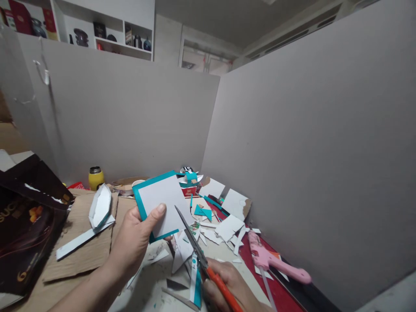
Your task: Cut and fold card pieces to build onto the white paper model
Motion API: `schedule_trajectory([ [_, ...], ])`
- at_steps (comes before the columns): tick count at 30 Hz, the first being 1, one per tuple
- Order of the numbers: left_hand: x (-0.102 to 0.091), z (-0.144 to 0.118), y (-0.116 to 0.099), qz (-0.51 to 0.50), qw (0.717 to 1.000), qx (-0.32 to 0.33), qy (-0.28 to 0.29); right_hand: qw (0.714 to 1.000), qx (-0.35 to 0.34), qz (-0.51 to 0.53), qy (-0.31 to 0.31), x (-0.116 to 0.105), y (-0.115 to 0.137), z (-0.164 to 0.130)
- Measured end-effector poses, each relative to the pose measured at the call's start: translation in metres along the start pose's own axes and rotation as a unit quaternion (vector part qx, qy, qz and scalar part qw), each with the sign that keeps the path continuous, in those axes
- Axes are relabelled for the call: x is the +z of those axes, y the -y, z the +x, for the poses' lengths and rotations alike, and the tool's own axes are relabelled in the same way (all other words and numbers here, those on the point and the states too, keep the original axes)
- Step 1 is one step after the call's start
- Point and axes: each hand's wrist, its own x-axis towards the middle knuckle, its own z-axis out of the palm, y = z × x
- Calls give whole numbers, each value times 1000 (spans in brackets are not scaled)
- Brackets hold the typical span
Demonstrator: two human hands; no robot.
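Observation:
My left hand (139, 232) grips a square piece of cardboard (164, 195), white on its face with teal borders along several edges. The thumb presses on the white face and the other fingers are mostly behind it. In my right hand (227, 277) is a pair of scissors (198, 251) with orange-red handles. Their blades point up and left, the tip close to the right side of the cardboard. Below the blades lies a teal and white strip (196, 281) among paper scraps (182, 251).
Paper offcuts (227, 227) litter the table. A pink glue gun (276, 262) lies at right. At left are corrugated cardboard (78, 242), a folded white paper boat shape (100, 207), a dark printed box (29, 221) and a yellow bottle (96, 177). Grey partitions (130, 112) stand behind.

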Motion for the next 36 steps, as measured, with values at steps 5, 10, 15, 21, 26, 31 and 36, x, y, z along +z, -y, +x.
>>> schedule_trajectory([
  [5,0,1,10,4,1000,-13,-9,1000,1,6,10,4,-1,0],
  [10,5,-7,25,24,998,-50,30,1000,-18,-15,-16,1,3,-1],
  [15,6,-10,29,21,998,-48,38,1000,-13,1,7,0,3,0],
  [21,4,-8,23,24,997,-63,39,1000,26,11,-10,7,-7,-2],
  [26,1,-2,15,24,999,-43,3,1000,23,15,6,6,-11,-3],
  [31,1,-5,26,49,998,-44,22,1000,9,19,-13,4,-6,-3],
  [36,5,-13,32,36,997,-54,43,998,14,29,-45,11,0,-4],
])
